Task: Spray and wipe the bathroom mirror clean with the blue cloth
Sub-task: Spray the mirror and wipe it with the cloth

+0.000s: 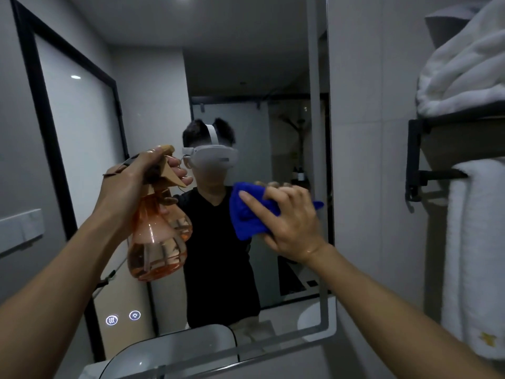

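Note:
The bathroom mirror (pixel 218 64) fills the wall ahead and reflects a person in a black shirt wearing a headset. My left hand (pixel 131 184) grips the head of a clear orange spray bottle (pixel 157 242), fingers curled round its tan trigger, with the nozzle facing the glass at left centre. My right hand (pixel 289 220) presses a folded blue cloth (pixel 250 212) flat against the mirror at right centre, the fingers spread straight over it. Part of the cloth is hidden under my palm.
A black wall rack (pixel 418 160) on the right carries folded white towels (pixel 464 67) and a hanging white towel (pixel 475 255). Two lit touch icons (pixel 123 318) glow at the mirror's lower left. A basin's edge (pixel 153 359) shows at the bottom.

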The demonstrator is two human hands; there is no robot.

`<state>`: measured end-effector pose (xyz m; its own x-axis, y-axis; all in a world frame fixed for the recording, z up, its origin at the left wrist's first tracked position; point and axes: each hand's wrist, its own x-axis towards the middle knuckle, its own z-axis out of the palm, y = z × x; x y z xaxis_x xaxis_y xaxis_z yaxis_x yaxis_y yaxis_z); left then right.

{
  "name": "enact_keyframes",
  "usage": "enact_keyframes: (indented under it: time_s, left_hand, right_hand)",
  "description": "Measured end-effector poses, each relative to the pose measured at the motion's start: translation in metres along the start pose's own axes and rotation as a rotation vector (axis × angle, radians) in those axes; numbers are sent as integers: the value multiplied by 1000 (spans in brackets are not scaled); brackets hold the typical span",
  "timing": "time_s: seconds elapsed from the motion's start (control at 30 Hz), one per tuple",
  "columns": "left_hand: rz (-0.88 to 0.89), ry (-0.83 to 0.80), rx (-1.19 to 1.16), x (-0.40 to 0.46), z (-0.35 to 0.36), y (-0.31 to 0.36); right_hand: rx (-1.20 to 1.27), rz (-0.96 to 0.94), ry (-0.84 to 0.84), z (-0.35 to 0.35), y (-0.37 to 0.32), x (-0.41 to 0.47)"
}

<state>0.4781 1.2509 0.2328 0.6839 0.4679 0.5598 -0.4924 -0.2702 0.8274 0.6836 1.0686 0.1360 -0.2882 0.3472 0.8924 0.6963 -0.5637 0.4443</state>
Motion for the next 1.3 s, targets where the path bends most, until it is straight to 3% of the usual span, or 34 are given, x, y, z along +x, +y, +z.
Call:
enact_keyframes:
  time_s: [0.1, 0.17, 0.3, 0.37, 0.5, 0.6, 0.7, 0.83, 1.0, 1.13, 1.3]
  left_hand:
    - [8, 1, -30, 1, -1, -2]
    - [6, -4, -55, 3, -3, -4]
    - [-3, -1, -68, 6, -5, -5]
    - [-2, 5, -66, 7, -4, -6]
    - [-8, 18, -81, 6, -2, -4]
    - [-19, 7, -82, 5, -4, -4]
    - [-18, 23, -84, 5, -4, -2]
    - [-57, 13, -123, 4, -5, 2]
    - [-33, 19, -176, -6, -17, -4]
    - [-101, -5, -326, -33, -58, -10]
    - [-114, 39, -222, -50, -120, -12]
  right_hand:
    - [-66, 103, 36, -7, 40, -15]
    - [-112, 283, 48, -11, 68, 5]
    - [-95, 728, 119, -20, 90, 94]
    - [-93, 828, 124, -19, 83, 139]
    - [-60, 588, 80, -3, 28, 156]
    - [-53, 286, 44, 7, -9, 107]
    - [-53, 132, -14, 5, -11, 56]
    - [-82, 210, -35, -4, 4, 24]
    - [-74, 349, -196, -15, 3, 25]
    - [-96, 436, -199, -19, -9, 28]
    - [-103, 558, -180, -19, -28, 32]
